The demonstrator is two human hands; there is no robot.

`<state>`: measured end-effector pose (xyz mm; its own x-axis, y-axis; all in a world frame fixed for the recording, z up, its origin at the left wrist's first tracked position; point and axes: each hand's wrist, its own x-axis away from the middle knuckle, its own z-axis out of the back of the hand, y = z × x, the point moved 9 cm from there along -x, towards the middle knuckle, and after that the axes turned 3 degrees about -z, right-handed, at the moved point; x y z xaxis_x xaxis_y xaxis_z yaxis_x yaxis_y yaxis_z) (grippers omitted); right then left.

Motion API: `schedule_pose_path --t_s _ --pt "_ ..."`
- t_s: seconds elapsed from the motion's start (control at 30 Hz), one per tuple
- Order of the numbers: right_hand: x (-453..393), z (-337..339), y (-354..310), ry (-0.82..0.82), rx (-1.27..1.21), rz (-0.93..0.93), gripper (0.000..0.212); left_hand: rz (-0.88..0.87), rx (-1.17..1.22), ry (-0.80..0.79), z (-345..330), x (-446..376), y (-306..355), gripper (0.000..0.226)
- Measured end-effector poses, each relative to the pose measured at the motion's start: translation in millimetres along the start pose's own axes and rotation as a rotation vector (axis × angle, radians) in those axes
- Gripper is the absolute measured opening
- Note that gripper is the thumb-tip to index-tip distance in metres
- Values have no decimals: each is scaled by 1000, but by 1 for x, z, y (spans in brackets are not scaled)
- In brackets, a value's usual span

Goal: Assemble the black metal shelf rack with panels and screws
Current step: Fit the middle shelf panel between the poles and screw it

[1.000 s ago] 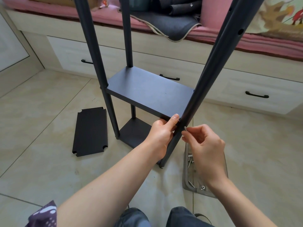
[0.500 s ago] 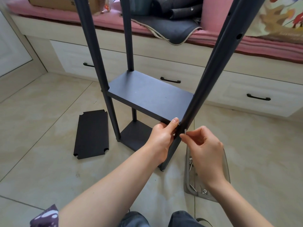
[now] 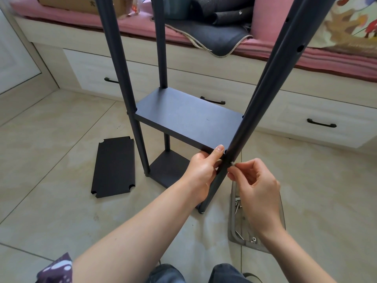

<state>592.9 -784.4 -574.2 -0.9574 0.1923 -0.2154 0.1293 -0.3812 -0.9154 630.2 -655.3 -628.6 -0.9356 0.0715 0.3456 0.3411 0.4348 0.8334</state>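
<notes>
The black rack stands on the tiled floor with a mounted shelf panel (image 3: 189,117) and a lower panel (image 3: 169,168) between its poles. My left hand (image 3: 201,170) grips the near right corner of the shelf panel, thumb on top. The near right pole (image 3: 271,82) leans across the view. My right hand (image 3: 257,186) pinches a small silver screw (image 3: 232,164) against that pole just below the shelf corner. A loose black panel (image 3: 114,166) with notched corners lies flat on the floor to the left.
A grey plastic tray (image 3: 233,231) with screws and an Allen key lies on the floor under my right forearm. Behind the rack runs a bed base with drawers (image 3: 318,123), pink bedding and dark cloth on top. My knees are at the bottom edge.
My right hand has brought the screw tight against the pole. The view has shifted slightly; my left hand keeps its hold on the shelf corner.
</notes>
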Motion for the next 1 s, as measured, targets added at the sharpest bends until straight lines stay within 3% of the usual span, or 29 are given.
schedule_pose_path --t_s 0.5,0.57,0.7,1.0 --pt "-11 1 -7 -3 107 22 16 -1 23 7 -1 3 2 22" --pt "-13 -1 1 -19 58 -56 14 -1 37 1 -1 3 2 20" --pt "-10 -13 27 -94 -350 -386 13 -14 66 -10 -2 4 3 27" --pt "-11 -6 -13 -65 186 79 10 -11 102 -12 -3 3 2 22"
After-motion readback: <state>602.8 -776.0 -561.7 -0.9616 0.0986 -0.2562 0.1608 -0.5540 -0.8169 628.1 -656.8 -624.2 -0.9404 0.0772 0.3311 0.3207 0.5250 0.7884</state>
